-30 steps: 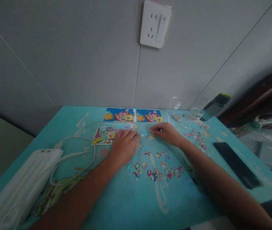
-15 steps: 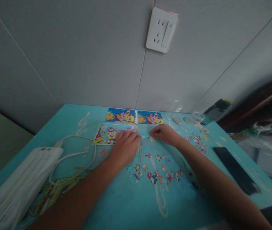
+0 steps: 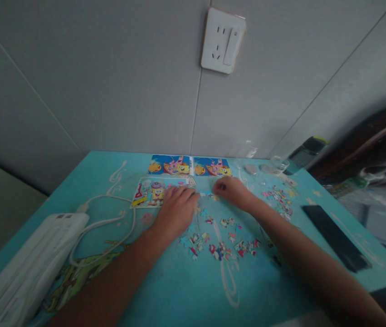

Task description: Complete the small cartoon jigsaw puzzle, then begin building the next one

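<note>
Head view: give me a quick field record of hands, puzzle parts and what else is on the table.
left hand: flat on the table, fingers over the right end of the part-built puzzle
right hand: fingertips at small pieces by the puzzle's right end; grip unclear
loose pieces: scattered near both wrists, more at right
picture cards: two, at the wall
table: turquoise
left side: white power strip
right side: black phone
</note>
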Demonstrator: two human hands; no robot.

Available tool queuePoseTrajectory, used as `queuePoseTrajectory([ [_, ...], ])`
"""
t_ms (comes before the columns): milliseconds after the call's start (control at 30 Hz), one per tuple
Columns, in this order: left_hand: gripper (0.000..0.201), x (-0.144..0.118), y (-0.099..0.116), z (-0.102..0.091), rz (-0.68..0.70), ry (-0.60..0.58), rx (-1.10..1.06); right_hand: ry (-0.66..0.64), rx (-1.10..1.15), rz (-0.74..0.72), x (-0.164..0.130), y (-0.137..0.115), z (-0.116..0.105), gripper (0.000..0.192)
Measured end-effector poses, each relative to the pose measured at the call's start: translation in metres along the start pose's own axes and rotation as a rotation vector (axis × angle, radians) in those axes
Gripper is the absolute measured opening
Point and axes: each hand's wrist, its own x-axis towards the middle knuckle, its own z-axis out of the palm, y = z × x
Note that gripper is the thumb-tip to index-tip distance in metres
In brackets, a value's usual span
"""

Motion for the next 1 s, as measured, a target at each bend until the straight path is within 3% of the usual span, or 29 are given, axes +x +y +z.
queuePoseTrajectory([
  [233, 0.034, -0.001, 0.000, 0.000, -0.017, -0.027, -0.010, 0.322, -0.061, 0.049, -0.070, 0.020, -0.014, 0.025],
  [367, 0.036, -0.001, 0.001, -0.002, -0.021, -0.041, -0.008, 0.245, -0.026, 0.075, -0.087, 0.028, -0.005, 0.026],
  [633, 0.040, -0.001, -0.002, -0.002, -0.017, -0.055, -0.024, 0.111, 0.080, 0.022, -0.089, 0.001, 0.000, 0.024],
  [1000, 0.042, -0.002, -0.005, 0.000, -0.011, -0.060, -0.020, 0.173, 0.115, 0.019, -0.091, -0.001, -0.002, 0.025],
])
